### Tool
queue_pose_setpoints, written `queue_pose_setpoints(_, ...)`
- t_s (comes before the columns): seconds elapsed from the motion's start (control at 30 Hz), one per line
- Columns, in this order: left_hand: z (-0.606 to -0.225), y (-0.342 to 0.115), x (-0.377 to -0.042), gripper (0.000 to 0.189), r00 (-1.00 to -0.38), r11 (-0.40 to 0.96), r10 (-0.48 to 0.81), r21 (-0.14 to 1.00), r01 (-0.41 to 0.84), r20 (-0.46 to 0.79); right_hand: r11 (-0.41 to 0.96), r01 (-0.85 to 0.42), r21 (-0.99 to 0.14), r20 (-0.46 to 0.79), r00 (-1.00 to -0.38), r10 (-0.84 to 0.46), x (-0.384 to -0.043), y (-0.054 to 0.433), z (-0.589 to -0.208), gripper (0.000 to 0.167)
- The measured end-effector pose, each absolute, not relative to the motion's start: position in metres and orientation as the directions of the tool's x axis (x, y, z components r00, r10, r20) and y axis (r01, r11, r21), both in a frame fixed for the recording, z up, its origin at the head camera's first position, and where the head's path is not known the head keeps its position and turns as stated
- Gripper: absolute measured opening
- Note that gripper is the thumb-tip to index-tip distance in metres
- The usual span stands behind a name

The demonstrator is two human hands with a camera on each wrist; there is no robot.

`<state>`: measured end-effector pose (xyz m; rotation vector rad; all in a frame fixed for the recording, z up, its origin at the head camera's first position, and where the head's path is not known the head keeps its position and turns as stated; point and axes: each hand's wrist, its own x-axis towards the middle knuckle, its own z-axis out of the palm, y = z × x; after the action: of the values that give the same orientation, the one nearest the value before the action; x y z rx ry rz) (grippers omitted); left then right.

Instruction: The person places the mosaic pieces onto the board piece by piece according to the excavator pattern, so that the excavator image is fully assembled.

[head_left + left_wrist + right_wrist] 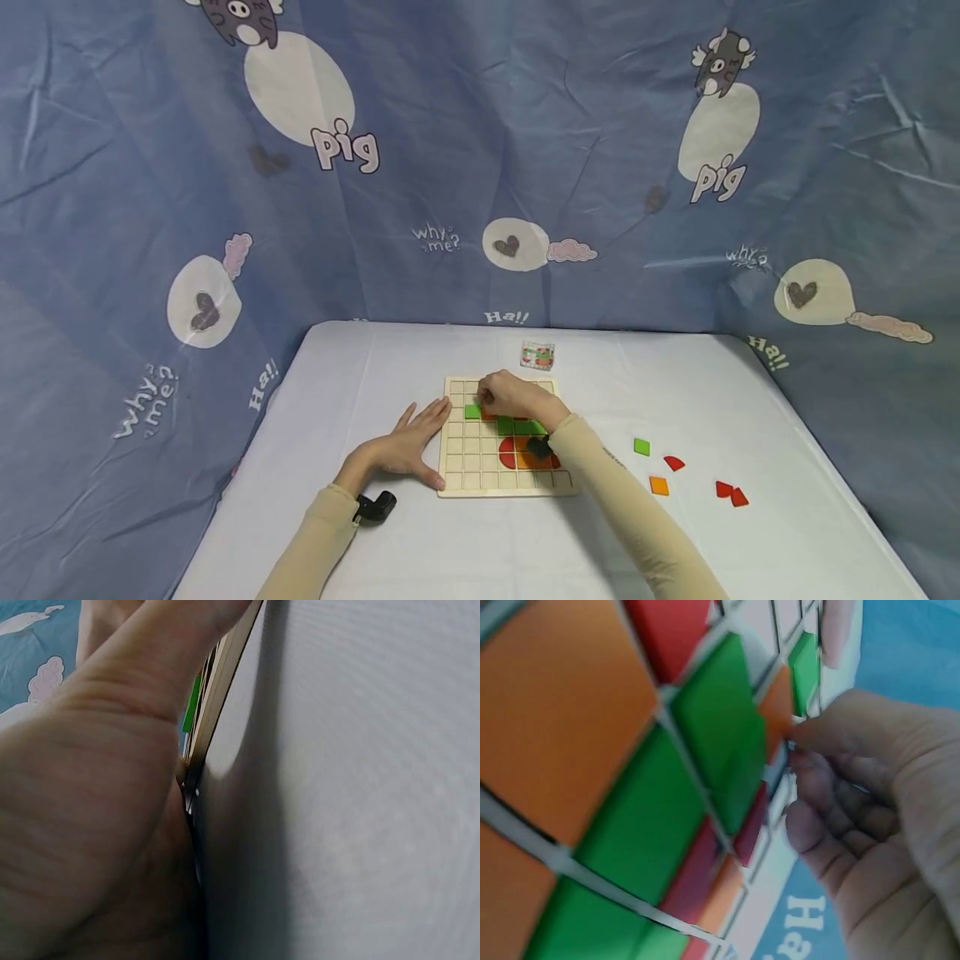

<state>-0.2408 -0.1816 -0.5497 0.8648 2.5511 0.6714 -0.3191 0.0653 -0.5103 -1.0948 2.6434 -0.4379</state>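
Note:
A pale wooden grid board lies on the table, partly filled with red, orange and green tiles. My left hand rests at its left edge, fingers spread along the rim and thumb near the lower corner. My right hand reaches over the upper part with curled fingers. In the right wrist view, its thumb and fingertips are at the edge of an orange tile; whether they pinch anything is hidden. A green square tile lies just left of these fingers. The right forearm and wrist camera cover part of the board.
Right of the board lie a loose green square, an orange square, a red quarter-round piece and two more red pieces. A small picture card lies behind the board. A blue printed cloth hangs behind the white table.

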Motion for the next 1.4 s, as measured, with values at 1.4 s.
queue_pose_setpoints(1.4,-0.553,-0.183,-0.240,0.133,-0.744,0.692,0.641,0.563,0.452,-0.191,0.659,-0.625,-0.417,-0.102,-0.689,-0.718,-0.311,0.056,-0.519,0.031)
